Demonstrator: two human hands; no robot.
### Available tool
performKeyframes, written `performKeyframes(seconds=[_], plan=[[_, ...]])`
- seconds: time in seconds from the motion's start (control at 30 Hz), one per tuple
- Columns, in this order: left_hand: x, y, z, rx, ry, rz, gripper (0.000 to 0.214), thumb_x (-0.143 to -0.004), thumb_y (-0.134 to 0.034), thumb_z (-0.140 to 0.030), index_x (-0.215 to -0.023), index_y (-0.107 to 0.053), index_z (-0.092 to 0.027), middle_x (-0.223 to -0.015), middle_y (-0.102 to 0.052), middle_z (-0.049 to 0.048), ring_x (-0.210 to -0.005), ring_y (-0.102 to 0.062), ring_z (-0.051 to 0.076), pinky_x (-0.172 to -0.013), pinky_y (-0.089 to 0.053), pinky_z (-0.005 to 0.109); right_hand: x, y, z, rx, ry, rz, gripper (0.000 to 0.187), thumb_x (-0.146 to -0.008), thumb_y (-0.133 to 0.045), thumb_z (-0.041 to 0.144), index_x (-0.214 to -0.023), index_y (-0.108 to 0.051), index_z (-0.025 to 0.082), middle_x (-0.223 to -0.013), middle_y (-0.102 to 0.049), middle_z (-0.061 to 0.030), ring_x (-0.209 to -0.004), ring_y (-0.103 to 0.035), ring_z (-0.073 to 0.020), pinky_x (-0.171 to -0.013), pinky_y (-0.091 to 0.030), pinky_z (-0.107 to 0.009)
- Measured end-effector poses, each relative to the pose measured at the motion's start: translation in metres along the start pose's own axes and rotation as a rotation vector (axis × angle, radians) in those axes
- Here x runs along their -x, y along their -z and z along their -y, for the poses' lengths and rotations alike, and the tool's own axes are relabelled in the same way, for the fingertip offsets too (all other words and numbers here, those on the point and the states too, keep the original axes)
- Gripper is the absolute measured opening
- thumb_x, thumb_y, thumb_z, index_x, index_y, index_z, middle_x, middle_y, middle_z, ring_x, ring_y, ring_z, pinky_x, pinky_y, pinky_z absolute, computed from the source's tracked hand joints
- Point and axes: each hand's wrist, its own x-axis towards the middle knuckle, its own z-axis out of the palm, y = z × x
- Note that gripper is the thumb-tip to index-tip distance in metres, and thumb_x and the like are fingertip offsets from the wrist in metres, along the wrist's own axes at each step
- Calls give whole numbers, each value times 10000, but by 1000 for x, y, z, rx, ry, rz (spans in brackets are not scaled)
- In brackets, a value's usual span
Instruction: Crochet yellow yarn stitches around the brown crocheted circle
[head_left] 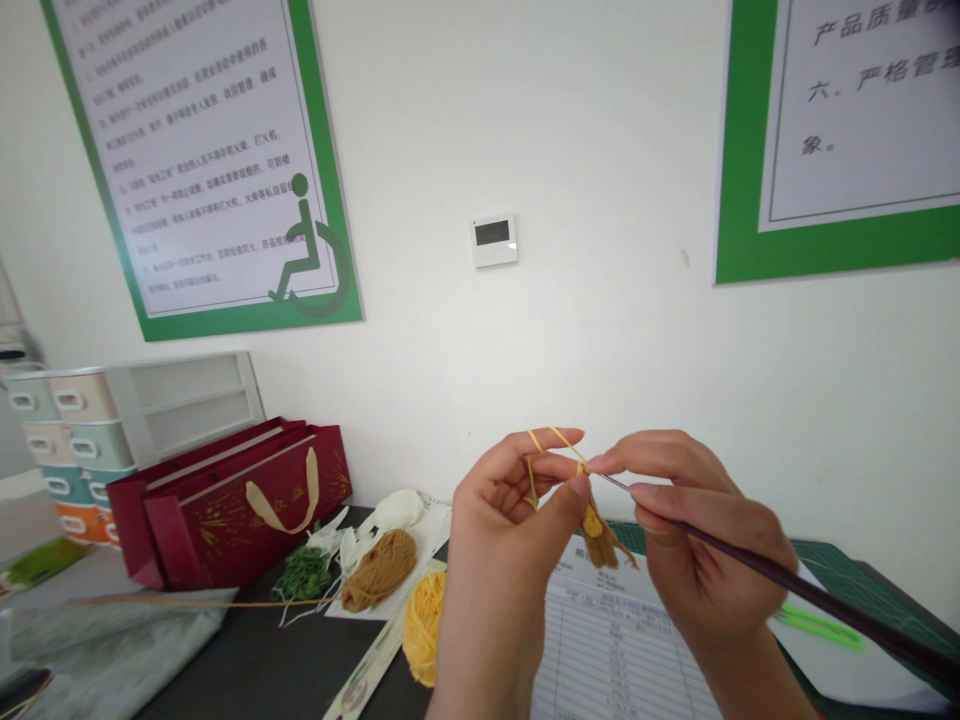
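My left hand (pixel 510 500) pinches a small crocheted piece (pixel 598 530) in brown and yellow, which hangs below the fingertips. Yellow yarn (pixel 566 443) runs over its raised index finger and down to the piece. In my right hand (pixel 697 520) is a crochet hook (pixel 757 565) with a long dark handle. Its thin metal tip meets the top of the piece, close to the left thumb. A ball of yellow yarn (pixel 425 625) lies on the table just left of my left wrist. Beside it sits a brown yarn ball (pixel 379 570).
White yarn (pixel 399 510) and green yarn (pixel 304 575) lie further left, before a dark red paper bag (pixel 247 500). A drawer unit (pixel 180 400) stands behind. Under my hands are a printed form (pixel 615 640) and a green cutting mat (pixel 847 580). A bright green object (pixel 821 625) lies right.
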Motion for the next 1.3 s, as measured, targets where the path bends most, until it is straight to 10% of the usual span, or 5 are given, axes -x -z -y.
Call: performKeyframes(seconds=[0.27, 0.5, 0.77, 1.03, 1.3], plan=[[-3, 1, -1, 160, 125, 48, 358, -670, -902, -102, -1012, -804, -143, -729, -723, -3, -693, -635, 88, -736, -502, 190, 14, -14, -11, -21, -108, -136, 328, -839, -655, -8, -1045, -666, 246, -1041, -697, -46, -965, -668, -235, -780, -556, -444], [-6, -1, 9, 53, 25, -43, 415, -699, -881, -153, -1094, -752, -140, -736, -744, 17, -666, -639, 119, -706, -512, 243, 16, -20, -5, 382, 52, -130, 330, -806, -715, -27, -1030, -647, 205, -910, -671, -30, -803, -631, -177, -681, -531, -350], [-9, 7, 2, -132, -83, -17, 312, -739, -833, -152, -1043, -774, -193, -728, -726, 1, -698, -625, 147, -792, -508, 315, 10, -15, 10, 188, -410, -293, 43, -943, -651, 195, -971, -676, 215, -830, -692, -29, -723, -655, -176, -670, -513, -337], [-13, 8, 6, -48, -15, 29, 195, -711, -854, -95, -883, -802, -171, -791, -751, 23, -783, -658, 142, -760, -530, 257, -5, -21, 0, -622, -979, -315, 343, -897, -711, 464, -715, -606, 194, -648, -563, 5, -609, -529, -137, -582, -486, -276], [-16, 9, 6, 117, 91, 132, 272, -726, -874, -126, -985, -796, -154, -789, -771, 30, -741, -703, 133, -768, -550, 258, -2, -31, 4, -762, -1114, -372, 347, -828, -792, 459, -724, -595, 194, -674, -576, 21, -615, -535, -111, -592, -506, -232]])
